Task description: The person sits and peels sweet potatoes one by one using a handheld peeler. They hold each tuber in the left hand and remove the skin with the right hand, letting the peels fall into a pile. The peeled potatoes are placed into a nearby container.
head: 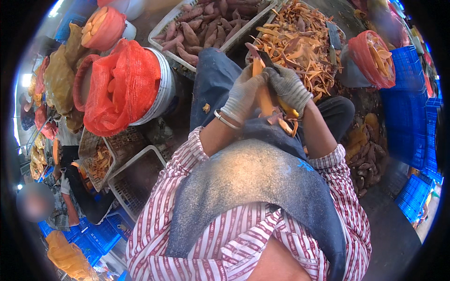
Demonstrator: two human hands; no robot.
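My gloved left hand point(244, 93) is closed around a partly peeled sweet potato point(264, 100); the orange flesh shows along most of it, and purple skin remains at its far tip. In my gloved right hand point(289, 86) is a dark-bladed tool point(268, 60), its blade against the upper part of the root; the hand hides its handle. Orange and purple peelings point(285, 125) lie on the dark apron over my lap, just below both hands.
Unpeeled sweet potatoes fill a white crate point(225, 47) ahead. Beside it lies a heap of peelings point(299, 45) with a dark flat blade point(333, 35) on it. A red mesh bag point(121, 91) lines a white bucket at left; blue crates point(404, 105) stand right. A co-worker sits far left.
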